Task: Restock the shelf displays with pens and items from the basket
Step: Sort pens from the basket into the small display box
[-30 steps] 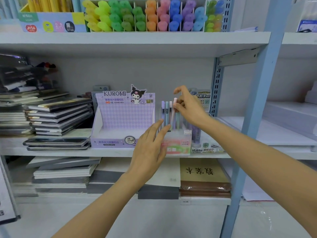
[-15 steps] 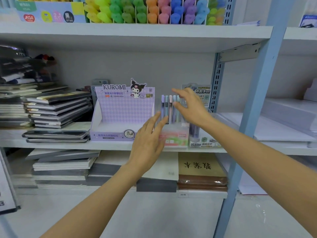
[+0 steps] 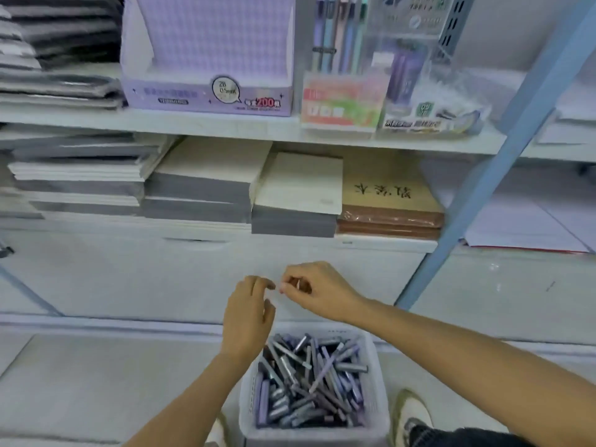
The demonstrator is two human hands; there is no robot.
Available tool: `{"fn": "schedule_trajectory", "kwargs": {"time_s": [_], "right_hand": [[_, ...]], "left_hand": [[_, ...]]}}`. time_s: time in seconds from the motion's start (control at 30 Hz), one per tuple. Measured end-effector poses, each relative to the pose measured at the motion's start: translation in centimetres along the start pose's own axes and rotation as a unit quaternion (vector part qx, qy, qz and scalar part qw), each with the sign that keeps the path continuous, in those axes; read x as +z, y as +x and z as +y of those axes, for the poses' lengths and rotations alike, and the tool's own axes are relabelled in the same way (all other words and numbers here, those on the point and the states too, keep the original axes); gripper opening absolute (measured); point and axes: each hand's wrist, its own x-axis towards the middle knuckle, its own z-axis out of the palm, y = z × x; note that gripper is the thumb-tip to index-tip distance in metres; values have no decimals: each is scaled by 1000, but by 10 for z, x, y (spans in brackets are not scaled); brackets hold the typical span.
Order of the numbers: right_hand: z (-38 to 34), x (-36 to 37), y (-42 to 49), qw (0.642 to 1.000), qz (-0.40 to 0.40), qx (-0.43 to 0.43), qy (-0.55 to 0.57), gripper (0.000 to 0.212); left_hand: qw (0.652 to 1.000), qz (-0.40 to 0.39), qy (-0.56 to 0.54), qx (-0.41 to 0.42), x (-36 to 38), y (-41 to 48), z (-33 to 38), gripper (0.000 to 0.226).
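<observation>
left hand: left hand (image 3: 248,317) hovers above the basket's back-left corner, fingers loosely curled, tips up and toward the right hand. Nothing seen in it.
right hand: right hand (image 3: 317,290) is just beside the left, fingertips nearly meeting it. Thumb and forefinger are drawn together as if pinching. There may be a thin sliver between them, but it is too small and blurred, so I cannot tell whether it holds anything.
basket: white plastic basket (image 3: 317,435) on the floor, directly below both sets of fingers, between the shoes (image 3: 409,411).
pens: loose heap of purple/grey pens (image 3: 309,379) fills the basket, crossed at all angles, below the fingertips and not touched.
targets: purple display box (image 3: 209,95), looks empty inside, well above and left of the fingers. Pen holder with pink-green label (image 3: 342,101) sits straight above them, a few upright pens (image 3: 338,33) in it. Clear holder (image 3: 429,101) up and right.
step: judged as between placements, hands about to go down for more stock.
handling: pens look light, rigid, smooth-barrelled and likely slippery. Tangled pile, so pulling one may drag its neighbours.
where to grip: pinch mid-barrel on a top-lying pen, or gather a small parallel bunch. Avoid clips and tips.
risk: pens sliding out of a loose bunch on the lift to the shelf (image 3: 225,127).
</observation>
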Motion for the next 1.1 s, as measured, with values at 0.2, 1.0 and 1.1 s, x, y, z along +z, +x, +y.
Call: {"fn": "schedule_trajectory", "kwargs": {"time_s": [0.2, 1.0, 1.1], "right_hand": [[94, 96, -48, 961, -237, 141, -17, 18], [150, 144, -90, 945, -279, 143, -91, 25], [147, 135, -82, 956, -239, 170, -18, 34]], "left_hand": [[952, -265, 59, -143, 68, -83, -57, 47], [966, -235, 27, -106, 100, -108, -62, 34], [960, -265, -46, -77, 108, -98, -47, 37]]}}
